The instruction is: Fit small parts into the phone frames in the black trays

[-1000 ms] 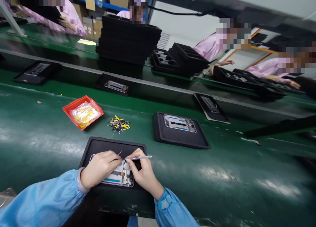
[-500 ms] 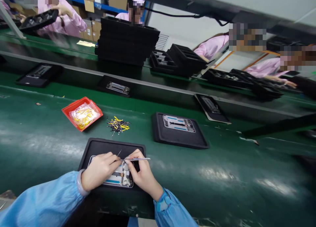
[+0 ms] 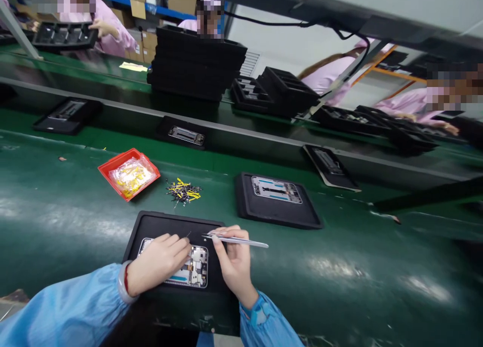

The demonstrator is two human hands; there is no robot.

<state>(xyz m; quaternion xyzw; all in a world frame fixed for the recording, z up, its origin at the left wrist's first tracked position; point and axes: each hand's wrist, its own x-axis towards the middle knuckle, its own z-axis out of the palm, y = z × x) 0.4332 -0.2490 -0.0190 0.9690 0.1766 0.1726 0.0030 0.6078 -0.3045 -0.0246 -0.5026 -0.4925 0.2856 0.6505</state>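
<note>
My right hand is closed on silver tweezers. Their tips point left over the black tray, just above a tiny light speck. Left of them, my left hand rests over an opened phone with its fingers pinched together. A thin, dark, wire-like part sticks up from those fingertips; the rest of it is hidden. The hand covers the upper left of the phone, while the circuit board at its right end and a blue strip show. The phone lies in the tray.
Beyond the tray sit a red bin of bagged yellow parts and a loose pile of small black-and-yellow parts. A second tray with a phone frame stands right. More trays lie on the belt; co-workers handle trays behind a tall black stack.
My right hand has drawn back to the right with the tweezers, away from my left fingers, uncovering the phone's board. The left hand stays over the phone. A co-worker has tilted a tray.
</note>
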